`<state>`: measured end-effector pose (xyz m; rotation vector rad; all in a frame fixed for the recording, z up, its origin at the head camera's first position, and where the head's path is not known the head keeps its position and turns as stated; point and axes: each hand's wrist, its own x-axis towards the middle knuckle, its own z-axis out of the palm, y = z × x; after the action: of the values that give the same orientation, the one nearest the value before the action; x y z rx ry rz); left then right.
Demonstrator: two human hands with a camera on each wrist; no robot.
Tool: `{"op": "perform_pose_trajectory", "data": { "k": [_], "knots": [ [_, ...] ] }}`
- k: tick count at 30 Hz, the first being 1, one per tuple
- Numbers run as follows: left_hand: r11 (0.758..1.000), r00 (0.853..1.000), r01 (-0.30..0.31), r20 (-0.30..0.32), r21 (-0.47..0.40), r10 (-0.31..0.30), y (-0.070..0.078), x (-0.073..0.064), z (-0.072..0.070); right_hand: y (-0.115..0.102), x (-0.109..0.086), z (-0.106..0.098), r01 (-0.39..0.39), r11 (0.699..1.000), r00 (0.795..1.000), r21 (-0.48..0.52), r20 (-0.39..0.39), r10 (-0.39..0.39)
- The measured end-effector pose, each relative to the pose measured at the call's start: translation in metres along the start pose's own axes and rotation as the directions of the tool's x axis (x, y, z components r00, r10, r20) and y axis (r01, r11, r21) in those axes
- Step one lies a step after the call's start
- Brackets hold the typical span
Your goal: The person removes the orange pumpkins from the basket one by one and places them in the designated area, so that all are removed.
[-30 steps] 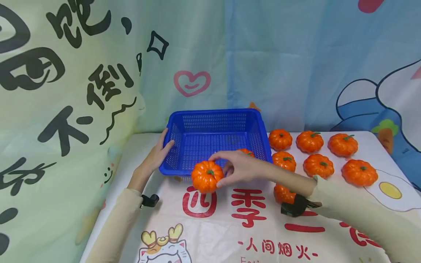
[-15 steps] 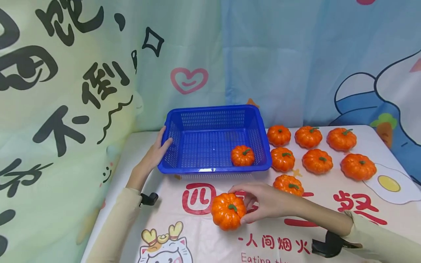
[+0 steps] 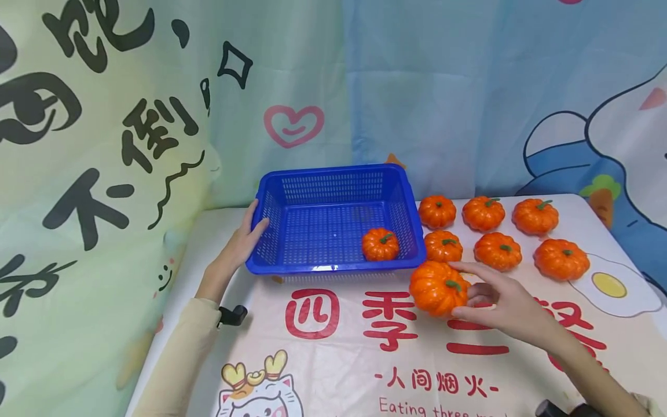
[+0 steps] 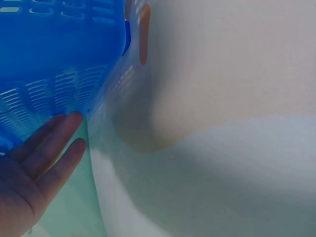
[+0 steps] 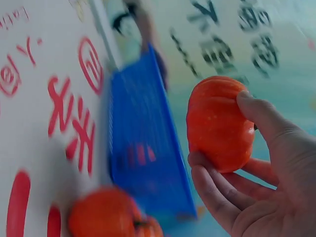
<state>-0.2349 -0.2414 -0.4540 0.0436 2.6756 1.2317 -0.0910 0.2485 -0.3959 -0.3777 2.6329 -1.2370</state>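
A small orange pumpkin with a green stem is pinched between thumb and fingers of my right hand, just right of the blue basket's front corner. In the right wrist view the held pumpkin is raised off the table, my thumb on one side and fingers on the other. My left hand lies against the left end of the blue plastic basket, thumb across its rim. Its straight fingers show beside the slotted wall in the left wrist view. One pumpkin sits inside the basket, at its front right.
To the basket's right, several more pumpkins stand in rows on the printed tablecloth. Another pumpkin shows below the held one in the right wrist view. A printed curtain hangs close behind the basket.
My right hand has carried the pumpkin from the basket's front edge towards me, then rightward to the rows. The front pumpkin on the table is now hidden. My left hand stays at the basket.
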Motion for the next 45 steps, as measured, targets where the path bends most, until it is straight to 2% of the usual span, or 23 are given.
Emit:
{"op": "perform_pose_trajectory", "data": {
  "k": [3, 8, 12, 16, 23, 26, 30, 35, 40, 45],
  "knots": [
    [1.000, 1.000, -0.003, 0.003, -0.010, 0.003, 0.000, 0.000, 0.001, 0.021, -0.016, -0.016, -0.140, 0.990, 0.988, -0.034, -0.072, 0.137],
    [1.000, 1.000, 0.000, 0.000, -0.015, 0.000, 0.000, 0.000, 0.001, 0.056, -0.038, -0.025, -0.318, 0.941, 0.944, -0.116, -0.133, 0.303],
    [1.000, 1.000, 0.000, 0.000, -0.011, 0.000, -0.001, 0.000, 0.000, 0.076, -0.045, -0.019, -0.366, 0.914, 0.925, -0.172, -0.172, 0.338],
    [1.000, 1.000, 0.003, -0.001, -0.012, -0.003, -0.003, 0.001, 0.000, 0.090, -0.047, -0.016, -0.386, 0.900, 0.915, -0.201, -0.205, 0.347],
    [1.000, 1.000, -0.002, -0.001, -0.018, 0.002, -0.003, 0.001, 0.000, 0.100, -0.045, -0.021, -0.456, 0.877, 0.882, -0.152, -0.213, 0.421],
    [1.000, 1.000, -0.005, -0.005, -0.019, 0.005, -0.002, 0.001, 0.001, 0.105, -0.044, -0.021, -0.475, 0.865, 0.872, -0.163, -0.219, 0.437],
    [1.000, 1.000, -0.007, -0.007, -0.014, 0.006, -0.001, 0.001, 0.001, 0.113, -0.044, -0.016, -0.471, 0.866, 0.872, -0.166, -0.234, 0.429],
    [1.000, 1.000, -0.002, 0.001, -0.024, 0.002, 0.000, 0.001, 0.000, 0.123, -0.042, -0.012, -0.420, 0.890, 0.896, -0.174, -0.237, 0.376],
    [1.000, 1.000, -0.003, 0.001, -0.024, 0.003, -0.001, 0.000, 0.000, 0.123, -0.040, -0.011, -0.392, 0.899, 0.911, -0.195, -0.217, 0.351],
    [1.000, 1.000, -0.010, 0.002, -0.021, 0.010, -0.002, 0.001, 0.000, 0.122, -0.041, -0.010, -0.390, 0.897, 0.914, -0.209, -0.209, 0.349]
  ]
}}
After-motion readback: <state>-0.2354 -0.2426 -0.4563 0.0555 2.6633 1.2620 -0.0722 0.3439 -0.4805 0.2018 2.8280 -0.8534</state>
